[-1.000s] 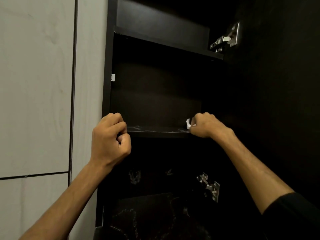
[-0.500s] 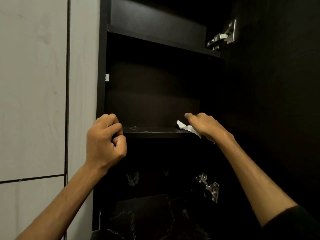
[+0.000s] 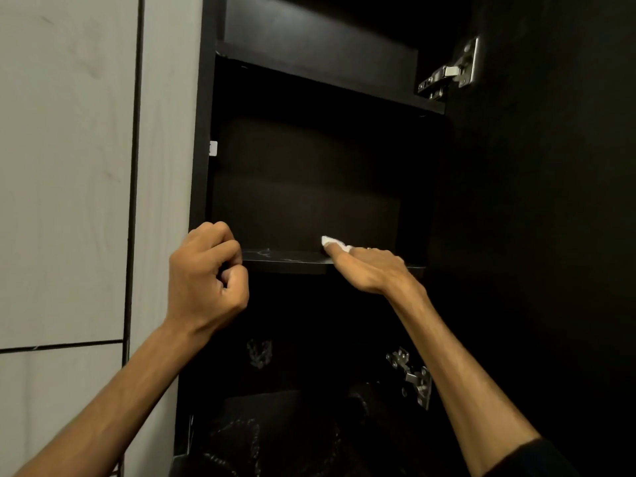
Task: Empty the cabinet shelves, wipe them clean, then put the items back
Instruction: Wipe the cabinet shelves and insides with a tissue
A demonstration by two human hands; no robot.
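Right hand (image 3: 370, 268) flat, fingers straight, pressing small white wipe (image 3: 332, 242) onto dark middle cabinet shelf (image 3: 285, 260). Left hand (image 3: 206, 273) curled, gripping the shelf's left front corner. Tip: keep pressure even, sweep right-to-left, overlap passes over the pale streaks.

The right hand (image 3: 370, 268) has been flattened from a closed fist into straight fingers pressed on the white cloth (image 3: 333, 243); hand and cloth have been slid leftwards along the middle shelf (image 3: 285, 260), towards the centre of the frame; more cloth is exposed beyond the fingertips.
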